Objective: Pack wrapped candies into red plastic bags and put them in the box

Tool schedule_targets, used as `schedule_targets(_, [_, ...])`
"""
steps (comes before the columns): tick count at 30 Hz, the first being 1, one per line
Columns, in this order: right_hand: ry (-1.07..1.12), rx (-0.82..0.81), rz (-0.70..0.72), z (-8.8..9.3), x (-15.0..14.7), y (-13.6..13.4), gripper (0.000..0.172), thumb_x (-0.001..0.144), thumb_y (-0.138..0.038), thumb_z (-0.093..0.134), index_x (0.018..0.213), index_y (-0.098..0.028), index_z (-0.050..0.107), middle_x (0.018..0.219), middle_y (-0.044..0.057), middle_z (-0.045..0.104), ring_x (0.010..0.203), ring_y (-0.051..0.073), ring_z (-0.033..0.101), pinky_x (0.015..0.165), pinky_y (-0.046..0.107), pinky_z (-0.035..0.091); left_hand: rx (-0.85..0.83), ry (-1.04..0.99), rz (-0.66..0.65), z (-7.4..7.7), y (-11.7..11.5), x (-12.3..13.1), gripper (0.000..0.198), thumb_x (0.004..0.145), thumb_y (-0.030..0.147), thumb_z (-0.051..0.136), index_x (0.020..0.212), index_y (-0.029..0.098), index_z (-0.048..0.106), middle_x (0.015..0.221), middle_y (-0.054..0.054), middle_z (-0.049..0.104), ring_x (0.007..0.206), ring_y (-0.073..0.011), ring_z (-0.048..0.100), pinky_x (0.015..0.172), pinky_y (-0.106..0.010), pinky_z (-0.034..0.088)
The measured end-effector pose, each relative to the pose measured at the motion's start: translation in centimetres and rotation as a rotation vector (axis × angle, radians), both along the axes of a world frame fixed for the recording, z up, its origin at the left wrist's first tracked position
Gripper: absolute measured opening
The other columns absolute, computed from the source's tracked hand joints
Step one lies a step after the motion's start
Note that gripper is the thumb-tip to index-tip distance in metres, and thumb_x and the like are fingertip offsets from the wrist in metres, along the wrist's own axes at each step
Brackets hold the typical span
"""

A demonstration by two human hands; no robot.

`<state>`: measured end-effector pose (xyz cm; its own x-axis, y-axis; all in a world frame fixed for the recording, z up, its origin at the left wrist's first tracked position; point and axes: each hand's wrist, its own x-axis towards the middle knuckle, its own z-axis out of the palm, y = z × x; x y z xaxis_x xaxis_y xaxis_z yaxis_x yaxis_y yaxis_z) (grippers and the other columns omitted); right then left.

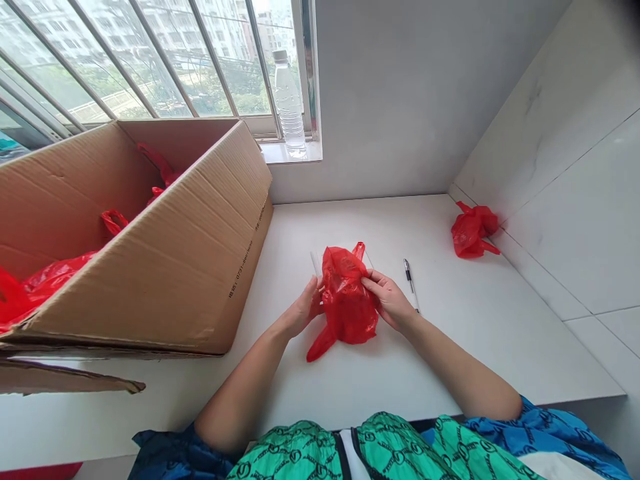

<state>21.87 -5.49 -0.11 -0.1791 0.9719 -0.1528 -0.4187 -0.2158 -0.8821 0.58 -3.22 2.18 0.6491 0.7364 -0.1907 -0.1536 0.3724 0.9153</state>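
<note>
A crumpled red plastic bag [349,300] is between my two hands over the white counter, one handle end pointing up and another hanging toward the lower left. My left hand [304,307] grips its left edge, fingers partly hidden behind it. On the other side, my right hand [390,298] pinches the bag's right edge between thumb and fingers. Something clear and flat, partly hidden, shows behind the bag. A pen [411,283] lies just right of my right hand.
A large open cardboard box [165,260] with red bags inside stands at the left, its flap jutting forward. Another red bag [473,230] sits by the tiled wall at right. A water bottle [289,103] stands on the windowsill [280,153] behind.
</note>
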Motion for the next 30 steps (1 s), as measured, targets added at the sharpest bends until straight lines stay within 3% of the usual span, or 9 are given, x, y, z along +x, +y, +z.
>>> schedule_targets(4, [0.144,-0.037,-0.018,-0.1,0.5,0.3,0.028,0.081,-0.040,0.075,0.104,-0.028,0.066,0.100,0.000,0.072,0.091,0.018,0.066,0.081,0.031,0.054,-0.086,0.100,-0.047,0.9,-0.3,-0.2,0.056,0.087,0.069,0.052,0.112,0.023,0.070,0.098,-0.011,0.073,0.088,-0.0253,0.068,0.075,-0.034,0.053])
schedule_targets(9, [0.112,0.006,-0.015,0.6,0.3,0.1,0.026,0.082,-0.042,0.073,0.103,-0.028,0.067,0.097,0.000,0.071,0.086,0.017,0.065,0.083,0.033,0.053,0.145,0.210,-0.047,2.6,-1.7,1.0,0.037,0.083,0.047,0.070,0.110,0.022,0.070,0.099,-0.007,0.072,0.086,-0.0225,0.065,0.073,-0.031,0.050])
schedule_targets(14, [0.034,0.067,0.023,1.2,0.3,-0.7,0.022,0.086,-0.043,0.069,0.100,-0.026,0.069,0.097,0.002,0.070,0.092,0.020,0.064,0.087,0.035,0.053,0.290,0.456,-0.013,5.2,-3.2,-0.1,0.030,0.079,0.046,0.073,0.087,0.018,0.068,0.075,0.000,0.061,0.066,-0.0142,0.053,0.058,-0.024,0.037])
schedule_targets(17, [-0.085,0.012,0.027,0.3,1.0,-1.2,0.027,0.084,-0.045,0.070,0.103,-0.026,0.070,0.104,0.004,0.071,0.094,0.022,0.065,0.084,0.035,0.055,0.305,0.525,-0.085,9.5,-5.0,-2.2,0.034,0.078,0.049,0.073,0.078,0.017,0.061,0.069,0.002,0.051,0.061,-0.0109,0.044,0.052,-0.022,0.030])
schedule_targets(21, [-0.183,-0.076,0.002,-2.2,2.2,-0.9,0.036,0.081,-0.054,0.070,0.105,-0.028,0.070,0.108,0.005,0.071,0.104,0.025,0.066,0.090,0.035,0.057,0.337,0.584,-0.033,17.7,-8.4,-5.6,0.030,0.082,0.045,0.069,0.078,0.017,0.062,0.070,0.000,0.053,0.064,-0.0124,0.045,0.054,-0.023,0.033])
schedule_targets(23, [-0.212,-0.074,0.021,-3.5,2.5,-0.5,0.041,0.079,-0.056,0.070,0.109,-0.027,0.070,0.105,0.006,0.072,0.100,0.025,0.068,0.090,0.037,0.058,0.351,0.579,0.157,21.5,-9.8,-7.6,0.029,0.079,0.046,0.072,0.077,0.017,0.066,0.071,-0.002,0.056,0.063,-0.0141,0.049,0.053,-0.024,0.036])
schedule_targets(26, [-0.296,-0.045,0.031,-5.1,2.4,0.0,0.049,0.074,-0.060,0.072,0.107,-0.024,0.072,0.102,0.009,0.074,0.093,0.027,0.070,0.084,0.038,0.061,0.549,0.608,0.596,26.3,-10.0,-11.3,0.038,0.072,0.052,0.077,0.078,0.016,0.069,0.071,-0.003,0.060,0.060,-0.0144,0.053,0.051,-0.023,0.038])
schedule_targets(28, [-0.379,-0.019,0.029,-6.1,2.0,0.1,0.053,0.068,-0.064,0.073,0.100,-0.022,0.075,0.098,0.010,0.075,0.090,0.028,0.071,0.078,0.036,0.062,0.767,0.718,0.862,28.5,-8.3,-14.3,0.042,0.074,0.054,0.075,0.089,0.016,0.071,0.074,-0.002,0.061,0.063,-0.0144,0.055,0.056,-0.025,0.041])
schedule_targets(30, [-0.456,0.032,0.017,-6.8,1.3,0.0,0.054,0.067,-0.068,0.072,0.095,-0.022,0.076,0.095,0.010,0.076,0.087,0.027,0.072,0.075,0.033,0.062,0.902,0.875,0.952,30.0,-5.4,-17.5,0.045,0.081,0.055,0.070,0.101,0.015,0.070,0.082,-0.001,0.062,0.074,-0.0177,0.060,0.069,-0.030,0.044])
